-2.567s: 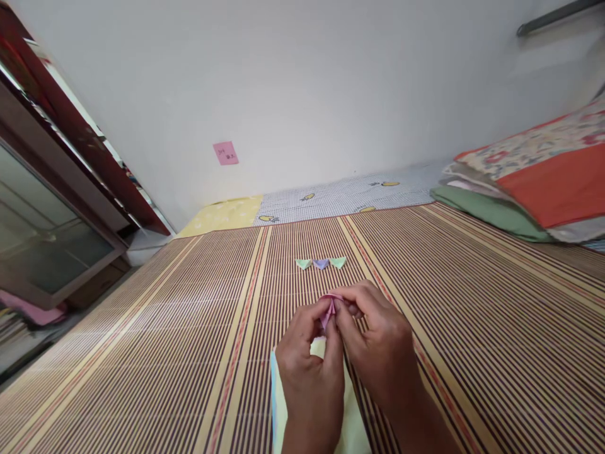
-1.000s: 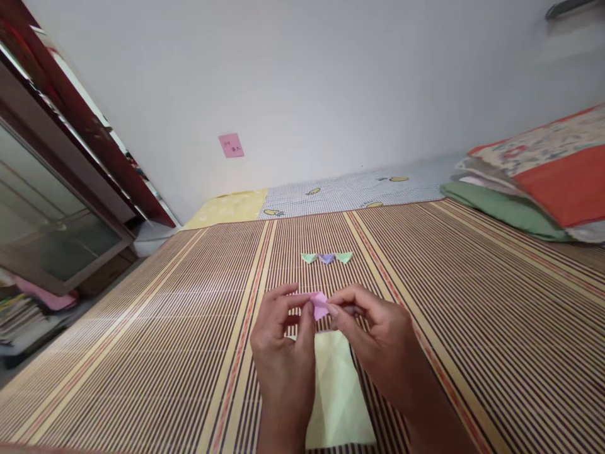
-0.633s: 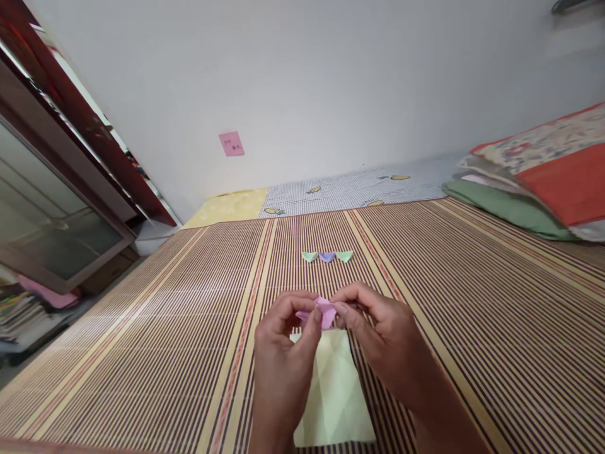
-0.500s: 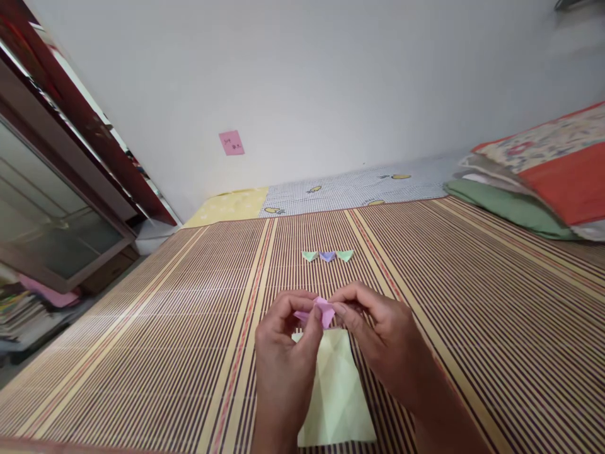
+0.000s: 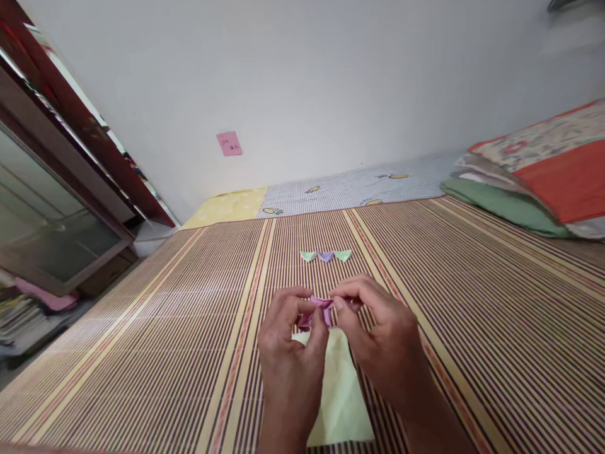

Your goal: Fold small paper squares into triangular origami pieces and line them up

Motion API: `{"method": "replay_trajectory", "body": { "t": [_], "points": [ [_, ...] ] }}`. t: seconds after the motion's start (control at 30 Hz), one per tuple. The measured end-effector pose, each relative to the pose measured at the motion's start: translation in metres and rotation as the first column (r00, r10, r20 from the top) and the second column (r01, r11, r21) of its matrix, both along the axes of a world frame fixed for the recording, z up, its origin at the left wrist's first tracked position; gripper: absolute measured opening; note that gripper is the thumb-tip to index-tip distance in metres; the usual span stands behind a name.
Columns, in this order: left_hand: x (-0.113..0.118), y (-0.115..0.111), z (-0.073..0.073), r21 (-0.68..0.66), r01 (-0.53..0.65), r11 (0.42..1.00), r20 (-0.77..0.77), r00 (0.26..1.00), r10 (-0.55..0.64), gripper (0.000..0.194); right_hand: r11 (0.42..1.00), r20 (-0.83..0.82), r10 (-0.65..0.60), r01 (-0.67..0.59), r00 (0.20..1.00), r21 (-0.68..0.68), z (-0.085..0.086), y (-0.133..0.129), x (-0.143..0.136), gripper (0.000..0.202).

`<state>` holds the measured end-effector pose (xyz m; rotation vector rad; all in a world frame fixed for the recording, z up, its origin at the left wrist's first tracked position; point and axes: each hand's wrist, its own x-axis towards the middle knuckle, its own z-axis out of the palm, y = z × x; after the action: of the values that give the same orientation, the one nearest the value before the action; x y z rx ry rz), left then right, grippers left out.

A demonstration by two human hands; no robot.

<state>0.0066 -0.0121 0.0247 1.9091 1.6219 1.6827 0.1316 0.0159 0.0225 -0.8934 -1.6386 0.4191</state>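
1. From the head view, I see a person's two bare hands close together, low in the middle, over a striped mat (image 5: 189, 328). Between them, just above the mat by the look of it, is a small piece of pink paper (image 5: 322, 302), creased and folded.
2. The left hand (image 5: 292, 353) has its fingers closed on the left part of that paper, the thumb pressed to the near side and the other fingers curled round the left edge.
3. The right hand (image 5: 385, 328) pinches the right end between thumb and forefinger, the tips drawn narrow. The exact folds are partly hidden by the fingertips.
4. Below the hands a pale yellow sheet (image 5: 341, 394) lies flat on the mat, its left side covered by the left hand and wrist.
5. Just beyond the hands, three little folded triangles sit in a row, points toward the person: a left green triangle (image 5: 308, 256), a purple triangle (image 5: 326, 256) in the middle and a right green triangle (image 5: 343, 255).
6. Past the mat's far edge runs a checked cloth (image 5: 331, 189) with yellow fruit on it, next to a yellow cloth (image 5: 231, 205). A pink note (image 5: 229, 144) with handwriting is on the white wall (image 5: 331, 75). Folded bedding (image 5: 543, 170) is piled at the right.
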Motion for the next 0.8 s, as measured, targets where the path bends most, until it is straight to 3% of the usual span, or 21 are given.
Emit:
{"method": "replay_trajectory", "body": {
  "t": [0.33, 0.67, 0.8],
  "points": [
    [0.0, 0.002, -0.002, -0.036, 0.031, 0.999, 0.055, 0.998, -0.029, 0.015, 1.0, -0.006, -0.029, 0.029, 1.0, -0.001, 0.0, 0.002, 0.001, 0.014],
    [0.011, -0.001, -0.003, 0.021, 0.035, 0.999, -0.004, 0.999, -0.035, 0.017, 0.986, 0.013, -0.141, 0.141, 0.99, -0.085, 0.0, -0.005, -0.009, 0.017],
    [0.016, 0.001, -0.004, 0.007, 0.058, 0.998, -0.017, 0.998, -0.058, 0.016, 0.976, 0.031, -0.217, 0.218, 0.976, -0.027, -0.001, -0.004, -0.009, 0.02]
  ]
}}
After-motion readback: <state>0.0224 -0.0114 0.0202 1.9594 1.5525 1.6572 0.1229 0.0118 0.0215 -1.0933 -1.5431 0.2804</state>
